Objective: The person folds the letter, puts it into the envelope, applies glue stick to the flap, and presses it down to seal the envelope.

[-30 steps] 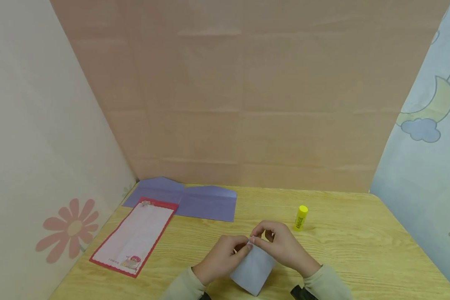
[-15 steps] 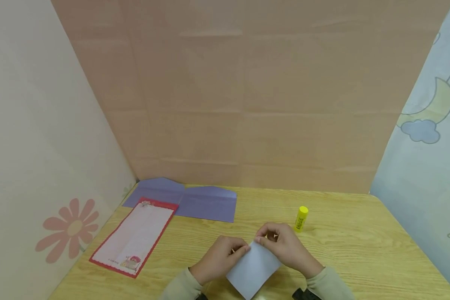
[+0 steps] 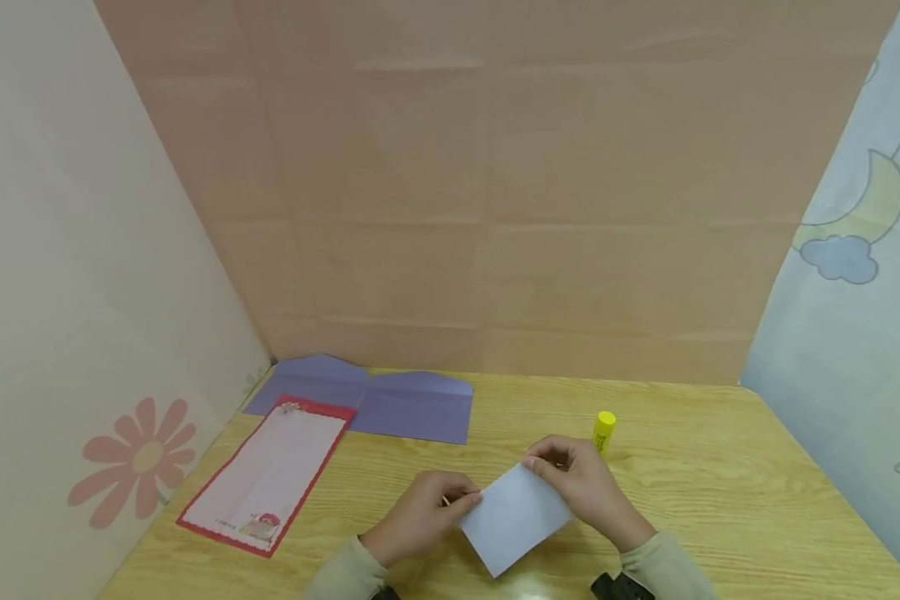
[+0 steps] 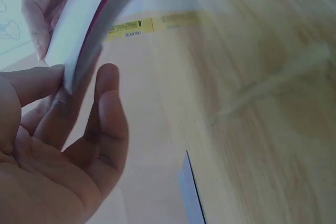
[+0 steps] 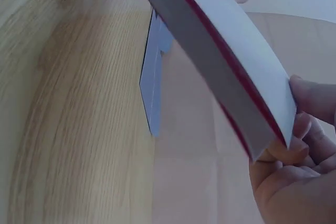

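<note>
Between both hands is a folded sheet of paper (image 3: 513, 521), held tilted above the table. Its outer face is plain white; red edging shows along the gap between its layers in the right wrist view (image 5: 231, 30). My left hand (image 3: 426, 512) pinches the left corner between thumb and index finger, while its other fingers curl loosely apart from the paper in the left wrist view. With thumb and fingers, my right hand (image 3: 581, 487) pinches the upper right corner. Just behind that hand stands a yellow glue stick (image 3: 604, 427), its lower part hidden.
A red-bordered sheet of letter paper (image 3: 270, 475) lies at the left of the wooden table (image 3: 720, 475). Behind it are two purple envelopes, one on the left (image 3: 318, 382) and another beside it (image 3: 420, 412), both with flaps raised or unfolded. Paper-covered partitions enclose the sides and back.
My hands have drawn apart along the paper's top edge, the left moving left and the right moving right and slightly up. More of the white face now shows, and the right hand partly covers the glue stick.
</note>
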A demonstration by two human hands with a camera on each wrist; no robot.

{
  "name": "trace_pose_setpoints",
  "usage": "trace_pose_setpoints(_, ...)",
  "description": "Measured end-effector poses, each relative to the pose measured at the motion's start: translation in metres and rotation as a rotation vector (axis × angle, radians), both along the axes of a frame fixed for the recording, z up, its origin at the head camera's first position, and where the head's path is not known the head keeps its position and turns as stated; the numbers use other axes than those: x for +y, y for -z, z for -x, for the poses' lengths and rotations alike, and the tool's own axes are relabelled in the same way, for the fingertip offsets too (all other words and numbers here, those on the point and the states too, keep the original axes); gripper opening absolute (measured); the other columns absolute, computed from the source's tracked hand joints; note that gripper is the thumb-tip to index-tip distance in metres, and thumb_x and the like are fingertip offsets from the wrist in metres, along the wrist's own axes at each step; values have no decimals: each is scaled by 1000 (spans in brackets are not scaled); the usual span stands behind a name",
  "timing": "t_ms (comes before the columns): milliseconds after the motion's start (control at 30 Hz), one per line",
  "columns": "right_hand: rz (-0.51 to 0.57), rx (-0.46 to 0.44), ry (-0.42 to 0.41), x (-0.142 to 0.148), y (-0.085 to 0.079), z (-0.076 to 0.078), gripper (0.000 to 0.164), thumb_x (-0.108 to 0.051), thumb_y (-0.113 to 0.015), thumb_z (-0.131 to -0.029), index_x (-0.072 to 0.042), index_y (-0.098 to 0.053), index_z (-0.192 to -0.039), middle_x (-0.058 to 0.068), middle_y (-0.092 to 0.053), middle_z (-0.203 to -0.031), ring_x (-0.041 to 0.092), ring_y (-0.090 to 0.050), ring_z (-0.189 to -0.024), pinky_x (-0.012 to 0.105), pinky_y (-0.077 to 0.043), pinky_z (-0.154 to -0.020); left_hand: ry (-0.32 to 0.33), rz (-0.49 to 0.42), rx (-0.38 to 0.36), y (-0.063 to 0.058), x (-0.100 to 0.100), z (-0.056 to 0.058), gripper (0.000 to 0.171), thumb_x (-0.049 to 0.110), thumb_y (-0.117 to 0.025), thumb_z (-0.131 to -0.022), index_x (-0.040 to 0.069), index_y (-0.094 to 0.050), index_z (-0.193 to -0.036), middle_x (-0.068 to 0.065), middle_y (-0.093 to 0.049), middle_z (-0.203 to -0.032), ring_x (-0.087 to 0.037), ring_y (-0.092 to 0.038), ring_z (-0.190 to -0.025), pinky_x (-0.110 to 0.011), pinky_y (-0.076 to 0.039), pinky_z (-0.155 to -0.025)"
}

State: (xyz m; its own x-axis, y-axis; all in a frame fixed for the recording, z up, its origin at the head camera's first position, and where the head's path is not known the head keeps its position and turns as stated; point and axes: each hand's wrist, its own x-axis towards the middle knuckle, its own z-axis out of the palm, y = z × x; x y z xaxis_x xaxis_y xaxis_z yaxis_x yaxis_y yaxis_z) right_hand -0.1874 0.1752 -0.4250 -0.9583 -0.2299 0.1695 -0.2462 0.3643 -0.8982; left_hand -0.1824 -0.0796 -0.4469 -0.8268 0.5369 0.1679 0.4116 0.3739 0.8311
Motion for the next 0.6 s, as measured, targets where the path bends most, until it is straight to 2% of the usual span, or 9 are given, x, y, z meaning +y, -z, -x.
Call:
trace_pose_setpoints(200,2,-66,-13,5,2,3,22,-26,-73,-92,-5,-74,-99,9,-72,-94,18,-63,-77,31,-54,-63,-22,13,36,-3,-6,2,17,22,-62,-100,15,-75,-93,8,-72,-88,0,-61,-75,-21,-52,-67)
trace_pose_setpoints(367,-57,-83,-42,10,3,4,20,-25,-73,-92,-6,-73,-99,6,-71,-92,17,-59,-75,28,-52,-62,-68,-17,8,-6,-9,4,16,22,-63,-100,14,-76,-95,6,-73,-90,-2,-61,-75,-23,-52,-67)
trace_pose_setpoints(600,-4,-118,-4,16,3,4,22,-21,-71,-94,-1,-70,-102,9,-71,-100,19,-63,-83,29,-55,-68,-101,-26,-31,-3,-17,8,16,24,-62,-100,15,-75,-95,3,-71,-84,-16,-66,-74,-24,-53,-64)
